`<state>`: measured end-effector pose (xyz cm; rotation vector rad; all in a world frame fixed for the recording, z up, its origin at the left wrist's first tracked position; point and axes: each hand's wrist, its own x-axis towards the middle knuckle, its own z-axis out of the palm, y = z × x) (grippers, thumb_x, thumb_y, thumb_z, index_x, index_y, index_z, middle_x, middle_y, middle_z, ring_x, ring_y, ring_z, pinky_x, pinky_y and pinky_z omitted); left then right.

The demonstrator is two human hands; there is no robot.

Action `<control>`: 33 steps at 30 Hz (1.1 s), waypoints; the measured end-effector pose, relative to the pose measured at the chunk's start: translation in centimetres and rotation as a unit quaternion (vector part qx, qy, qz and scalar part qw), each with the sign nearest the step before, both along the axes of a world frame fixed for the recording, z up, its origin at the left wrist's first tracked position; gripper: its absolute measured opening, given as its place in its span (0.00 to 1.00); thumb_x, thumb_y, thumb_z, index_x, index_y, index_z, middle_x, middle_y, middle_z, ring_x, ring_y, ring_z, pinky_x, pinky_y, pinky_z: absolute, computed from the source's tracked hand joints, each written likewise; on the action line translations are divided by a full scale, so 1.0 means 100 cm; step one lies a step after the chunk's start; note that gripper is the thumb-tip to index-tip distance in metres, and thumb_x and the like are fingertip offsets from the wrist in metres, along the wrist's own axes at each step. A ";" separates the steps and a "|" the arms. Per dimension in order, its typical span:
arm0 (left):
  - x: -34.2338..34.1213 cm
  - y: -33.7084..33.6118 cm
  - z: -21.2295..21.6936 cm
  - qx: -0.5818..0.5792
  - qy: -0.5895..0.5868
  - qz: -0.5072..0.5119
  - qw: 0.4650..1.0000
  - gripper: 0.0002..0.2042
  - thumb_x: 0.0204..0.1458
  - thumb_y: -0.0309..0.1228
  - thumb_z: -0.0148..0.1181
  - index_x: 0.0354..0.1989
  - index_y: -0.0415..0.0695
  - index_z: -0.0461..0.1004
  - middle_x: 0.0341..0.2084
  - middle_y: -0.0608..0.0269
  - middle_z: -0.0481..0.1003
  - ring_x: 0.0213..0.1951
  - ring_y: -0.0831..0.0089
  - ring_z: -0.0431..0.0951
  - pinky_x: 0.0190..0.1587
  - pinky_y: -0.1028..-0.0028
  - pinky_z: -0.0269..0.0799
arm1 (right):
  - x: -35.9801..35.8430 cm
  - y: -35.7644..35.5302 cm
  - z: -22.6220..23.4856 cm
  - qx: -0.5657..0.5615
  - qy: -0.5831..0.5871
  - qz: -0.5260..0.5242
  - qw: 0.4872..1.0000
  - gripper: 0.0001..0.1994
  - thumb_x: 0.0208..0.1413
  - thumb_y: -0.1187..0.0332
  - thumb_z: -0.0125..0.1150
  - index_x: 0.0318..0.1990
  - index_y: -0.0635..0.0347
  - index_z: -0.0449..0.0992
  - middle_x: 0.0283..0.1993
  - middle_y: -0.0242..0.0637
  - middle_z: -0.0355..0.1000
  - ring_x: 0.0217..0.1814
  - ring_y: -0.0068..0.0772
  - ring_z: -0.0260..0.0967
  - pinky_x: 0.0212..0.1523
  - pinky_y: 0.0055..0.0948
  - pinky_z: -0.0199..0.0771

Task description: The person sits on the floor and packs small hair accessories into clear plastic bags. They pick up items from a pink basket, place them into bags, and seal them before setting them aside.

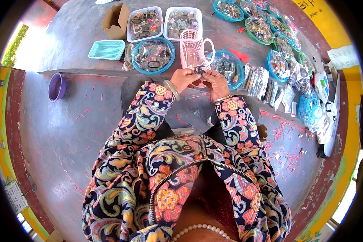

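My left hand [184, 80] and my right hand [216, 83] meet in front of me, fingers pinched together. Between their fingertips is a small black loop that looks like a hair tie [199, 69]; its finer details are too small to tell. Just beyond the fingers is a pink plastic basket [188, 38] with openwork sides and a pale looped handle, some small items showing inside it. Close to my right hand is a round blue basket [240, 76] filled with bagged hair ties. Another blue basket [172, 60] of bagged accessories lies beyond my left hand.
Two white trays [164, 24] of accessories stand at the back, beside an open cardboard box [113, 20] and a turquoise basket [107, 49]. Several filled baskets [259, 30] and clear packets [257, 82] line the right. A purple bucket [57, 87] is at left. Red scraps litter the floor.
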<state>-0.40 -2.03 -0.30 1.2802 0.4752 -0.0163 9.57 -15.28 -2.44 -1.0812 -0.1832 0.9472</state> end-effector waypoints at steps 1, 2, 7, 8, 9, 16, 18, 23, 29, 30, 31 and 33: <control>-0.001 0.001 0.000 0.007 -0.004 0.008 1.000 0.12 0.46 0.34 0.55 0.34 0.37 0.72 0.24 0.63 0.74 0.25 0.78 0.74 0.25 0.81 0.67 | 0.000 0.001 0.001 -0.001 -0.004 -0.002 1.000 0.03 0.46 0.73 0.56 0.30 0.62 0.71 0.25 0.31 0.70 0.26 0.21 0.67 0.29 0.18 0.67; -0.001 0.001 0.001 0.015 -0.008 0.016 1.000 0.12 0.46 0.34 0.55 0.34 0.37 0.72 0.24 0.63 0.74 0.25 0.78 0.74 0.25 0.81 0.67 | -0.001 0.001 0.002 -0.005 0.003 0.000 1.000 0.03 0.47 0.73 0.56 0.29 0.62 0.71 0.26 0.31 0.70 0.27 0.21 0.67 0.30 0.18 0.66; 0.003 0.003 -0.011 0.033 -0.031 0.043 0.998 0.11 0.46 0.32 0.55 0.32 0.37 0.73 0.23 0.63 0.74 0.24 0.80 0.73 0.24 0.82 0.66 | 0.000 0.000 0.006 -0.027 0.001 0.011 1.000 0.03 0.47 0.73 0.55 0.30 0.60 0.71 0.28 0.31 0.70 0.29 0.21 0.67 0.32 0.19 0.65; 0.003 0.004 -0.013 0.036 -0.035 0.046 0.998 0.10 0.46 0.32 0.56 0.32 0.37 0.73 0.23 0.63 0.74 0.24 0.80 0.73 0.24 0.82 0.66 | 0.000 0.000 0.007 -0.030 -0.001 0.015 0.999 0.03 0.47 0.72 0.56 0.30 0.60 0.71 0.28 0.30 0.70 0.29 0.20 0.67 0.32 0.18 0.64; 0.002 0.004 -0.012 0.045 -0.029 0.051 0.997 0.10 0.46 0.32 0.56 0.31 0.37 0.73 0.23 0.64 0.74 0.24 0.80 0.72 0.24 0.83 0.66 | -0.001 0.000 0.009 -0.033 -0.003 0.019 0.999 0.04 0.47 0.72 0.56 0.31 0.59 0.71 0.28 0.30 0.71 0.30 0.20 0.67 0.32 0.18 0.64; 0.001 0.006 -0.018 0.008 -0.035 0.088 0.995 0.10 0.44 0.31 0.58 0.29 0.35 0.73 0.21 0.64 0.73 0.21 0.81 0.70 0.21 0.83 0.64 | -0.005 0.003 0.012 -0.035 0.007 0.028 0.999 0.06 0.46 0.70 0.58 0.31 0.61 0.71 0.28 0.28 0.70 0.29 0.17 0.66 0.28 0.16 0.66; 0.002 0.005 -0.015 0.023 -0.023 0.075 0.997 0.11 0.43 0.32 0.58 0.29 0.35 0.73 0.21 0.64 0.73 0.21 0.81 0.70 0.20 0.83 0.64 | -0.005 0.003 0.011 -0.031 0.010 0.028 0.999 0.07 0.46 0.70 0.58 0.32 0.62 0.71 0.28 0.29 0.70 0.28 0.18 0.66 0.29 0.17 0.67; 0.001 0.005 -0.012 0.059 -0.006 0.033 0.998 0.11 0.43 0.32 0.58 0.28 0.34 0.73 0.21 0.62 0.73 0.20 0.81 0.69 0.19 0.82 0.64 | -0.006 0.002 0.012 -0.021 0.009 0.027 0.999 0.08 0.46 0.69 0.59 0.32 0.64 0.71 0.26 0.31 0.70 0.25 0.19 0.66 0.29 0.20 0.68; 0.004 0.003 -0.012 0.045 -0.020 0.063 0.997 0.11 0.43 0.33 0.59 0.33 0.38 0.71 0.23 0.68 0.72 0.23 0.82 0.68 0.24 0.82 0.62 | 0.000 0.000 -0.001 -0.055 -0.025 0.035 0.998 0.06 0.45 0.70 0.59 0.29 0.63 0.72 0.25 0.30 0.70 0.26 0.18 0.65 0.28 0.18 0.65; 0.004 0.003 -0.013 0.015 -0.021 0.078 0.997 0.11 0.43 0.32 0.59 0.33 0.39 0.71 0.24 0.69 0.71 0.24 0.83 0.68 0.25 0.82 0.62 | 0.000 0.000 0.000 -0.070 -0.042 0.046 0.996 0.06 0.44 0.70 0.59 0.29 0.63 0.72 0.26 0.29 0.70 0.26 0.17 0.65 0.28 0.17 0.64; 0.003 0.003 -0.014 -0.016 -0.022 0.092 0.995 0.11 0.43 0.32 0.59 0.34 0.40 0.71 0.24 0.69 0.71 0.25 0.83 0.67 0.27 0.82 0.61 | -0.001 0.000 0.001 -0.086 -0.058 0.056 0.993 0.06 0.44 0.71 0.59 0.28 0.63 0.72 0.26 0.29 0.70 0.26 0.17 0.64 0.28 0.16 0.63; 0.003 0.005 -0.015 -0.067 -0.034 0.091 0.993 0.10 0.44 0.31 0.58 0.34 0.41 0.70 0.25 0.70 0.71 0.26 0.83 0.67 0.29 0.82 0.61 | -0.005 0.002 0.003 -0.079 -0.039 0.068 0.994 0.06 0.44 0.71 0.59 0.29 0.64 0.73 0.26 0.29 0.70 0.27 0.16 0.63 0.28 0.15 0.61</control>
